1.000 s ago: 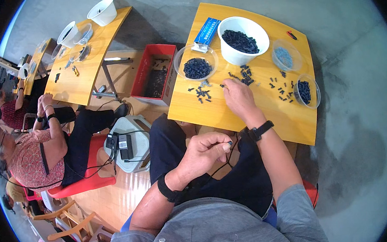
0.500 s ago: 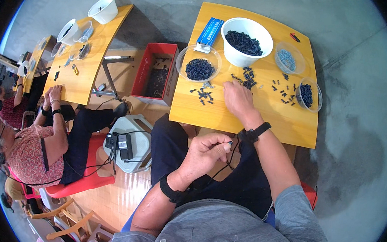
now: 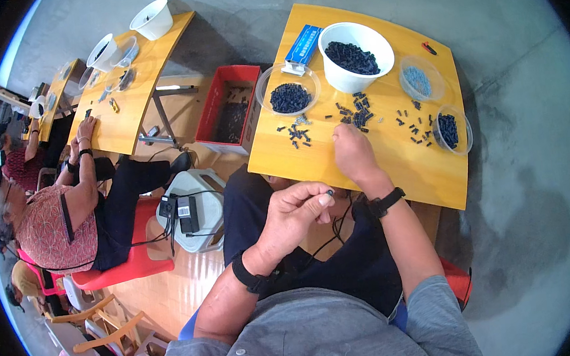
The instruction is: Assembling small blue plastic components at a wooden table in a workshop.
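Above my lap, my left hand [image 3: 295,216] is closed, its thumb and forefinger pinching a small dark cylindrical piece [image 3: 330,192]. Only the tip of that piece shows. My right hand [image 3: 355,152] hovers or rests at the near part of the yellow table [image 3: 283,155], fingers curled in. Whether it grips anything is hidden. Just beyond its fingertips lies a loose pile of short black cylindrical pieces [image 3: 361,115]. More such pieces [image 3: 298,135] are scattered to the left, next to a few small silvery bits [image 3: 302,120], and another scatter [image 3: 414,127] lies to the right.
A white tub [image 3: 382,46] of black pieces stands behind the pile. Clear bowls hold black pieces [image 3: 290,98], bluish-silver bits [image 3: 417,82] and dark pieces [image 3: 448,130]. There is a blue box [image 3: 303,46], a red-handled tool [image 3: 429,48], a red carton [image 3: 216,116] and a seated person [image 3: 58,226].
My right hand has drawn slightly back from the pile, uncovering a black piece beside it. My left hand keeps its pinch. The whole view has shifted a little.
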A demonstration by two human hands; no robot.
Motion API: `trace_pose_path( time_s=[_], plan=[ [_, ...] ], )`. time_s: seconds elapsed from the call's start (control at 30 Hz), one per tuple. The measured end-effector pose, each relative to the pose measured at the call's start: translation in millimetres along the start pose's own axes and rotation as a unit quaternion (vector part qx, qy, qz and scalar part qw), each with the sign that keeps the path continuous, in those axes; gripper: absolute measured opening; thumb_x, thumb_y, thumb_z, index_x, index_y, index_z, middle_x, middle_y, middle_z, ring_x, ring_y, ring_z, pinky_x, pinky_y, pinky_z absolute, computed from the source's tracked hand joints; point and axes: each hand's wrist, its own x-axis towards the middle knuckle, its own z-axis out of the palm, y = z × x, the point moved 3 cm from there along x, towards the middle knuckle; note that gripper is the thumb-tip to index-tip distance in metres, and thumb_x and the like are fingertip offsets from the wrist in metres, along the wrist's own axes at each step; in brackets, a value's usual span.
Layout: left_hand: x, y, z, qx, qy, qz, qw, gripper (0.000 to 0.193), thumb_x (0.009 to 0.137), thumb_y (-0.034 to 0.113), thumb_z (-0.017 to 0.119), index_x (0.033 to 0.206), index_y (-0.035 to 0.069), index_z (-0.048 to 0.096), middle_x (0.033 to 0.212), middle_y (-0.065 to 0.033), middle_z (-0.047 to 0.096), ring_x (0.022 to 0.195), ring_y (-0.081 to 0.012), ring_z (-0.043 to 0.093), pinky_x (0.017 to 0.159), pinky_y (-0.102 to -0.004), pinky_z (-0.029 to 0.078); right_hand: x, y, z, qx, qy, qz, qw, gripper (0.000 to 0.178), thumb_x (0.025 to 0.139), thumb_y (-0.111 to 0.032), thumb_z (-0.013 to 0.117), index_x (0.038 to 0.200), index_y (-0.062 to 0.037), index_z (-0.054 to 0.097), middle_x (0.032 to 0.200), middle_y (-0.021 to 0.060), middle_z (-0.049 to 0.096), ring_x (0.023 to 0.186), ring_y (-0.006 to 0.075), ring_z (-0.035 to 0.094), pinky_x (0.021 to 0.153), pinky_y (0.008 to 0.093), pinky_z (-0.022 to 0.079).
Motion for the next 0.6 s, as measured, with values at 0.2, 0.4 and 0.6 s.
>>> trace_pose_path(
  time_s=[0.2, 0.4, 0.6],
  plan=[
    [-3.4, 10.1, -2.0, -0.006, 0.011, 0.044, 0.999, 0.01, 0.09, 0.004, 0.057, 0.097, -0.001, 0.062, 0.081, -0.006, 0.064, 0.064, -0.0113, 0.058, 0.061, -0.0241, 0.049, -21.9, -19.4, -42.4, 0.456, -0.052, 0.235, 0.857, 0.011, 0.09, -0.005, 0.05, 0.096, 0.0026, 0.055, 0.083, 0.0112, 0.06, 0.054, 0.0164, 0.058, 0.05, 0.0273, 0.049],
    [-8.2, 16.9, 7.1, -0.017, 0.005, 0.051, 0.999, 0.011, 0.089, 0.003, 0.058, 0.098, -0.001, 0.063, 0.082, -0.0071, 0.065, 0.064, -0.0123, 0.06, 0.06, -0.0243, 0.049, -41.7, -51.7, -96.3, 0.624, -0.009, 0.201, 0.755, 0.008, 0.091, -0.004, 0.05, 0.092, 0.0013, 0.056, 0.07, 0.0029, 0.057, 0.053, 0.0079, 0.055, 0.047, 0.0212, 0.047],
    [-15.1, 19.9, 11.1, 0.002, -0.005, 0.065, 0.998, 0.012, 0.089, 0.003, 0.058, 0.098, -0.001, 0.063, 0.082, -0.0067, 0.065, 0.066, -0.0123, 0.06, 0.06, -0.024, 0.05, -63.2, -73.1, -126.1, 0.595, 0.001, 0.129, 0.793, 0.008, 0.09, -0.003, 0.055, 0.095, 0.0021, 0.058, 0.07, 0.0024, 0.059, 0.055, 0.0075, 0.056, 0.05, 0.0203, 0.046]
  ],
)
